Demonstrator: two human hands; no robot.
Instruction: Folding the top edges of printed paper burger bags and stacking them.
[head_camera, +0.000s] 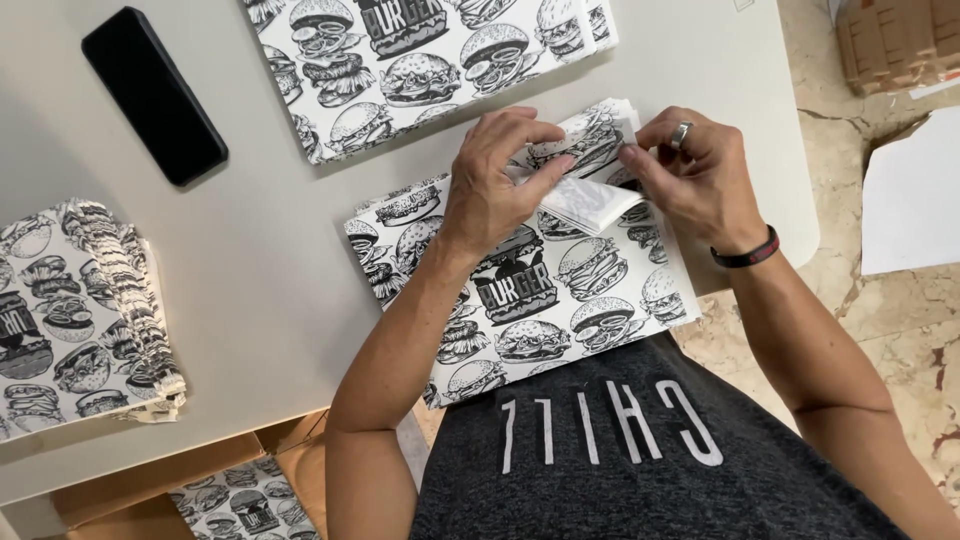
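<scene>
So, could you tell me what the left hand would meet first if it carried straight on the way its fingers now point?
The left hand points toward the right hand; it would probably meet those fingertips first, across the lifted fold of the printed paper sheet.

Left hand (497, 183): centre of the frame, fingers bent, pinching the lifted edge of a printed paper sheet (585, 195).
Right hand (692, 172): just right of it, ring on one finger, dark wristband, gripping the same fold from the other side.
Paper stack (520, 300): black-and-white burger print, under both hands on the pale surface (250, 260).
Phone (153, 94): black, upper left.
Second stack (400, 60): top centre.
Third stack (75, 315): left edge, fanned.
Cardboard box (150, 490): lower left, more printed sheets inside.
</scene>
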